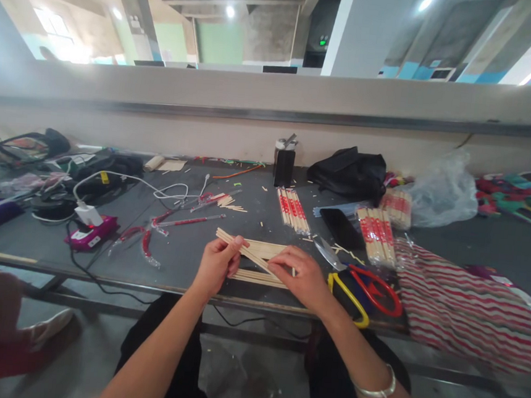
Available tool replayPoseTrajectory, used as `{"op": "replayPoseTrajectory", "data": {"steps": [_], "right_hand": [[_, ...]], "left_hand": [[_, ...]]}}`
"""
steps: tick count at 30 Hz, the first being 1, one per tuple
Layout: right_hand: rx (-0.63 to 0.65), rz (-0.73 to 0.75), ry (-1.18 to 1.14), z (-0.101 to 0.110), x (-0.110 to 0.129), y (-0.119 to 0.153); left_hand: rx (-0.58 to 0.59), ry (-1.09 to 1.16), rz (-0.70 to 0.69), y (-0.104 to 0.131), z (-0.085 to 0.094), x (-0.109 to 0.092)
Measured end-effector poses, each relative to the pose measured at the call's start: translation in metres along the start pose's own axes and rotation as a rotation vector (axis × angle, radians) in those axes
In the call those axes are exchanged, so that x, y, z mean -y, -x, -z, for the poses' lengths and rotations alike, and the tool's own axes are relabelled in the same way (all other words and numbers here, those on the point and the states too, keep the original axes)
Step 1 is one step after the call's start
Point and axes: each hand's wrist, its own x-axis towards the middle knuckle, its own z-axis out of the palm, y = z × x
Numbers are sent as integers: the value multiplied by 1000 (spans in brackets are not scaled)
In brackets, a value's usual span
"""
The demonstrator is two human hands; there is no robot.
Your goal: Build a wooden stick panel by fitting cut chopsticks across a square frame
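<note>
Gripping bare wooden sticks (260, 257), both hands, left (217, 264) and right (299, 277), pinch them.

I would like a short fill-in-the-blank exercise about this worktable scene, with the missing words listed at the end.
1. Both hands, left hand and right hand, hold thin ____ sticks.
2. The scissors beside the right hand have one red handle and one ____ handle.
3. The striped cloth is red and ____.
4. The right wrist wears a silver ____.

Missing words: wooden; yellow; white; bracelet

Workshop in a bare concrete hall, long grey workbench (186, 260), scattered wooden sticks (261, 248), scissors (369, 288), packed bundles (293, 210)
</note>
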Motion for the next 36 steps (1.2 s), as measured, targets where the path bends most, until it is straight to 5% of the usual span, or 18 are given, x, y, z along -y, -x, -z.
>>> {"op": "replayPoseTrajectory", "data": {"steps": [5, 12, 15, 18, 23, 36], "right_hand": [[-8, -19, 50, 2, -4, -1], [84, -1, 347, 10, -17, -1], [155, 14, 437, 8, -20, 0], [197, 13, 496, 8, -20, 2], [208, 0, 574, 13, -21, 4], [198, 11, 676, 12, -16, 5]], "left_hand": [[-22, -43, -37, -4, 3, -1], [-369, 1, -36, -18, 42, -23], [-301, 100, 91, -20, 55, -29], [-232, -39, 186, -19, 57, -26], [-184, -497, 182, -15, 44, -8], [-130, -792, 129, -20, 47, 10]]}}
